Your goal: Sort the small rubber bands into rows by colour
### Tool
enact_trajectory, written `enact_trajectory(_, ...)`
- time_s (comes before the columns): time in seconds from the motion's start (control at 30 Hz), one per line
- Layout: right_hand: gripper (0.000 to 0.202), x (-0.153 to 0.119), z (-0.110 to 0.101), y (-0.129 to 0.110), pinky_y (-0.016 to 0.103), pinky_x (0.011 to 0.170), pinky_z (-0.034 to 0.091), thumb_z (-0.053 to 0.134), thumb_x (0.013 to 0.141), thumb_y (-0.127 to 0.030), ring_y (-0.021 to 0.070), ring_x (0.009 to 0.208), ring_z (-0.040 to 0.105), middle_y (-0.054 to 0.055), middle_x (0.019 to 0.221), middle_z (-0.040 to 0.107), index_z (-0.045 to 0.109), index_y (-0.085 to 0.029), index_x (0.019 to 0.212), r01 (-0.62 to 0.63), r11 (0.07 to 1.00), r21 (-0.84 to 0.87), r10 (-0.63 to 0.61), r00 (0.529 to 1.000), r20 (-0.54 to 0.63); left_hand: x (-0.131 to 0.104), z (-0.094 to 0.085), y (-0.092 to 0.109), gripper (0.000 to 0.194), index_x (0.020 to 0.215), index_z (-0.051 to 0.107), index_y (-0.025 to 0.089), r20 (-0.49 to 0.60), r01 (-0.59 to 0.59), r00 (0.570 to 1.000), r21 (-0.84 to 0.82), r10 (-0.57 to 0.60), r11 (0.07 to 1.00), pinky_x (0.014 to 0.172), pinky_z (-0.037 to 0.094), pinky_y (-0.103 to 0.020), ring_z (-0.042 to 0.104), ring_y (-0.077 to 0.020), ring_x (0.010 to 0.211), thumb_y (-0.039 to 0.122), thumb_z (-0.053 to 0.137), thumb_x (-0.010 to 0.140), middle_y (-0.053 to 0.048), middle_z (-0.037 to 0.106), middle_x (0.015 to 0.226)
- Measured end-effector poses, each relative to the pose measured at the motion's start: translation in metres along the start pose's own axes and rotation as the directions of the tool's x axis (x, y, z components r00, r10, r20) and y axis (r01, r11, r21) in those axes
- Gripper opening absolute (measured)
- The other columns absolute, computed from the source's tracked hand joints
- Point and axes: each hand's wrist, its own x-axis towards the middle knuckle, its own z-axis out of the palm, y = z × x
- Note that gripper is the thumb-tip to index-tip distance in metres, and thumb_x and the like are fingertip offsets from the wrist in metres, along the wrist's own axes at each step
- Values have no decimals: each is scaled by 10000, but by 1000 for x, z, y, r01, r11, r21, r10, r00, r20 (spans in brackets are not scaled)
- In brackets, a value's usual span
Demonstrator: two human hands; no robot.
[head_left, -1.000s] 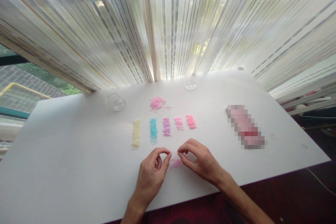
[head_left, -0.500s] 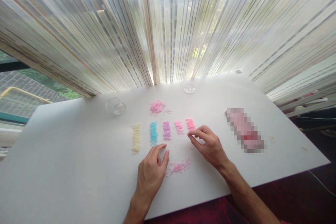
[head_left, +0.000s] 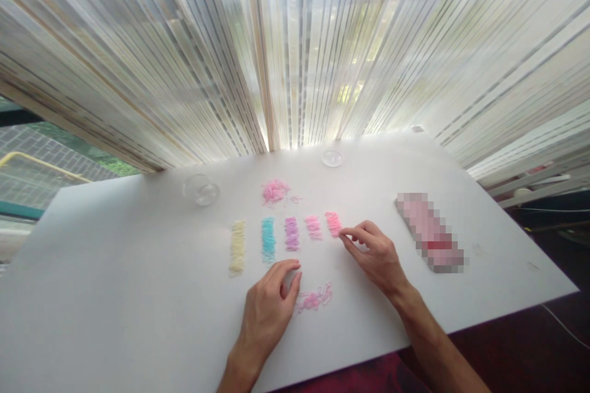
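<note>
My right hand (head_left: 375,255) is pinched at the lower right edge of a bright pink column of small rubber bands (head_left: 332,225); whatever is between the fingertips is too small to make out. My left hand (head_left: 271,304) is curved over the table, thumb and fingers apart, holding nothing. Just right of it lies a loose scatter of pink rubber bands (head_left: 316,298). Side by side beyond my hands are the pale pink column (head_left: 314,228), the purple column (head_left: 292,234), the blue column (head_left: 268,239) and the yellow column (head_left: 237,249). Farther back sits a heap of pink bands (head_left: 275,191).
Two clear round dishes (head_left: 206,194) overlap at the back left of the white table (head_left: 138,295), and another clear dish (head_left: 332,158) lies at the back. A pixelated pink object (head_left: 429,232) is to the right. Slatted blinds (head_left: 295,49) hang along the far edge.
My right hand has shifted slightly right, to the lower right edge of the bright pink column. My left hand has moved slightly right and nearer, its fingertips closer to the loose bands.
</note>
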Motion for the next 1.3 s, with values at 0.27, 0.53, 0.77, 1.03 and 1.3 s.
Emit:
enact_trajectory(0.27,137,1,6,-2,255,603,526,594,957,-236,148,681,588,15,763,561,731,-241,943,23,1000,-1,-23,999,28,-12,-7,-2,165,1009,676,247,81,-50,995,-3,50,999,693,573,-267,678,-156,692,265,517,970,-19,740,953)
enact_trajectory(0.53,170,2,23,-4,268,627,492,572,973,-238,151,671,560,11,741,540,737,-237,933,83,994,-65,-79,995,55,-14,-10,-3,158,1005,677,243,88,-49,995,-11,50,999,716,574,-266,679,-153,708,269,523,978,-15,733,930)
enact_trajectory(0.77,158,2,27,-1,255,637,487,590,967,-239,141,660,552,8,750,538,746,-225,939,61,997,-44,-58,997,55,-15,-13,-10,152,1016,673,249,91,-46,995,-13,47,999,720,559,-256,679,-151,729,273,525,988,-3,723,920)
enact_trajectory(1.03,164,3,29,1,244,631,476,590,966,-233,135,660,552,9,742,551,751,-215,939,75,995,-61,-71,995,63,-15,-10,-11,145,1017,664,247,106,-52,993,-23,54,998,727,548,-259,670,-149,726,277,523,996,4,714,909)
enact_trajectory(1.3,202,2,27,-3,256,622,471,571,988,-266,140,646,547,12,732,534,755,-196,943,82,991,-103,-79,996,29,-18,-10,-11,129,1015,667,253,115,-62,991,-10,63,998,705,537,-247,689,-146,753,260,541,987,21,718,894)
